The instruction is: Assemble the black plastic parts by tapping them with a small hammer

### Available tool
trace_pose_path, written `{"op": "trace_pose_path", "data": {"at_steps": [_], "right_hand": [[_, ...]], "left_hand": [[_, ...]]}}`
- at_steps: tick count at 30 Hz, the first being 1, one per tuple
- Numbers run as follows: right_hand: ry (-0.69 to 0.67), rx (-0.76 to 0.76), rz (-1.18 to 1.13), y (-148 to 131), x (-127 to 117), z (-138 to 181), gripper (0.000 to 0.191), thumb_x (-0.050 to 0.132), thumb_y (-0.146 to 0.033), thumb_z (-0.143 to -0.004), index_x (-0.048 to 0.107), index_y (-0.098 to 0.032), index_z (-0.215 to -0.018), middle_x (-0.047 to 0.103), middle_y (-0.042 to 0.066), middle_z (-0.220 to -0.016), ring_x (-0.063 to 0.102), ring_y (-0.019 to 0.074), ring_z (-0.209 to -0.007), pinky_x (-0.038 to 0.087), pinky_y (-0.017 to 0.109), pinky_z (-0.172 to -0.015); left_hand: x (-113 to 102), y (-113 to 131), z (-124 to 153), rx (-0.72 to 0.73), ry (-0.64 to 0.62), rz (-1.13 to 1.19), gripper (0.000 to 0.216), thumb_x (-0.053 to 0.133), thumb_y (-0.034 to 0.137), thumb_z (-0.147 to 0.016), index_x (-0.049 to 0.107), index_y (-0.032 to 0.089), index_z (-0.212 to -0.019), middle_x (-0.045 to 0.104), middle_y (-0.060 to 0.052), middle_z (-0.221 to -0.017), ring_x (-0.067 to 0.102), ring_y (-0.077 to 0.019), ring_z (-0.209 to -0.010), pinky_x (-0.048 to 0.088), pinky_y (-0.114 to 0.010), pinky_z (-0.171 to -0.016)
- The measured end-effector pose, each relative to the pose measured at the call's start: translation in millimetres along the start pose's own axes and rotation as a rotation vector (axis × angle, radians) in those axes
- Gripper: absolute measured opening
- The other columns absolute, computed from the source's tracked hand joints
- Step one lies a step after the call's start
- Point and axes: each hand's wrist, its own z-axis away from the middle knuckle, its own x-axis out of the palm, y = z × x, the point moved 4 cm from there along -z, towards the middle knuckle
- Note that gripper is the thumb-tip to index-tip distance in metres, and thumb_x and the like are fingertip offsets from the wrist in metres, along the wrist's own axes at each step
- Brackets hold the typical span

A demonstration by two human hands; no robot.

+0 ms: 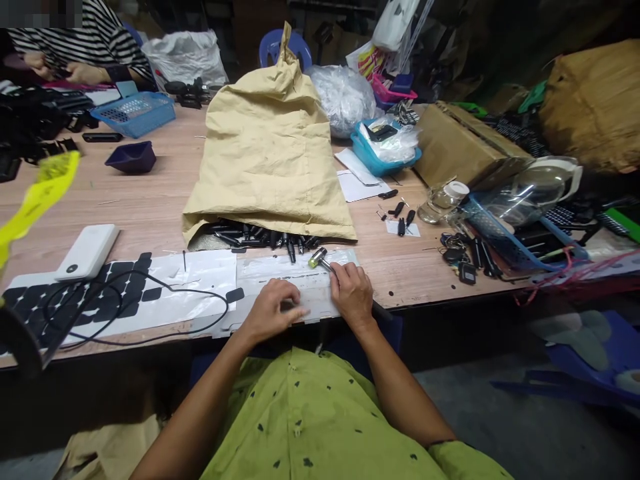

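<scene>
My right hand [353,295] is closed around the handle of a small hammer [318,257], whose metal head has a yellow-green face and points away to the left. My left hand [276,308] rests at the table's front edge, thumb and fingers curved apart with nothing visible between them. Under both hands lies a whitish translucent board [253,277]. Just beyond it, several black pen-like parts [291,248] spill from the mouth of a large beige cloth bag [273,153].
A white power bank [89,251] and a looped black cable [220,297] lie on a sheet of black stickers at left. A purple tray [131,158] and blue basket [135,113] stand farther back. At right are a glass jug [535,187] and cardboard box [455,143]. A person sits at far left.
</scene>
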Motion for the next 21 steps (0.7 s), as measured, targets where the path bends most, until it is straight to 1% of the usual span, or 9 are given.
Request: {"op": "trace_pose_path", "data": {"at_steps": [1,2,3,5,8,11,15,18,21], "right_hand": [[0.0,-0.001,0.001,0,1,0,0.023,0.052,-0.019,-0.096,0.071,-0.021,-0.109,0.061,0.006,-0.087,0.049,0.0216,-0.082,0.036,0.032,-0.073],[0.0,-0.002,0.0,0,1,0,0.023,0.052,-0.02,-0.096,0.07,-0.021,-0.11,0.061,0.006,-0.087,0.049,0.0215,-0.082,0.036,0.032,-0.073],[0.001,-0.003,-0.001,0,2,0,0.023,0.052,-0.02,-0.095,0.07,-0.021,-0.11,0.061,0.006,-0.088,0.049,0.0214,-0.082,0.036,0.032,-0.073],[0.007,-0.007,-0.006,1,3,1,0.024,0.053,-0.019,-0.095,0.07,-0.021,-0.111,0.061,0.006,-0.087,0.049,0.0213,-0.083,0.036,0.032,-0.074],[0.024,-0.014,-0.011,0,5,1,0.023,0.053,-0.019,-0.095,0.07,-0.021,-0.11,0.06,0.006,-0.086,0.049,0.0211,-0.082,0.036,0.031,-0.073],[0.046,-0.015,-0.007,0,5,2,0.022,0.053,-0.019,-0.095,0.07,-0.022,-0.109,0.06,0.006,-0.085,0.049,0.0208,-0.081,0.036,0.031,-0.072],[0.079,-0.027,-0.006,-2,4,2,0.022,0.053,-0.019,-0.095,0.07,-0.021,-0.108,0.06,0.005,-0.084,0.049,0.0205,-0.08,0.036,0.031,-0.072],[0.088,-0.027,-0.012,-2,3,1,0.022,0.054,-0.019,-0.094,0.07,-0.021,-0.108,0.06,0.005,-0.084,0.049,0.0207,-0.08,0.036,0.031,-0.071],[0.068,-0.016,-0.016,-2,3,1,0.022,0.054,-0.018,-0.094,0.07,-0.022,-0.108,0.06,0.005,-0.084,0.049,0.0212,-0.081,0.036,0.032,-0.072]], "left_hand": [[-5,-3,-10,-0.104,0.074,0.009,0.027,0.067,0.046,-0.086,0.065,0.021,-0.077,0.071,-0.005,-0.086,0.062,-0.0216,-0.086,0.049,-0.034,-0.079],[-9,-6,-20,-0.215,0.146,-0.005,0.029,0.064,0.047,-0.088,0.064,0.02,-0.077,0.069,-0.003,-0.08,0.062,-0.0201,-0.079,0.047,-0.031,-0.072],[-13,-8,-31,-0.321,0.209,-0.04,0.03,0.063,0.049,-0.088,0.063,0.02,-0.079,0.068,-0.003,-0.078,0.062,-0.0197,-0.076,0.046,-0.03,-0.068],[-19,-9,-52,-0.484,0.29,-0.15,0.032,0.066,0.053,-0.086,0.064,0.021,-0.085,0.07,-0.004,-0.083,0.065,-0.0216,-0.08,0.045,-0.03,-0.068],[-23,-9,-76,-0.593,0.313,-0.304,0.038,0.07,0.058,-0.081,0.065,0.022,-0.091,0.072,-0.007,-0.094,0.067,-0.0271,-0.094,0.046,-0.032,-0.073],[-23,-13,-85,-0.602,0.286,-0.372,0.034,0.071,0.055,-0.082,0.066,0.023,-0.093,0.073,-0.008,-0.1,0.067,-0.0295,-0.099,0.047,-0.033,-0.074],[-28,-22,-74,-0.547,0.225,-0.362,0.019,0.065,0.041,-0.087,0.068,0.023,-0.089,0.072,-0.007,-0.099,0.066,-0.0275,-0.094,0.045,-0.032,-0.068],[-33,-28,-59,-0.451,0.185,-0.32,0.011,0.065,0.033,-0.084,0.068,0.022,-0.086,0.07,-0.005,-0.091,0.065,-0.025,-0.088,0.045,-0.032,-0.069],[-31,-30,-46,-0.319,0.175,-0.285,0.008,0.068,0.029,-0.08,0.068,0.022,-0.084,0.068,-0.003,-0.088,0.063,-0.0232,-0.086,0.047,-0.033,-0.076]]}}
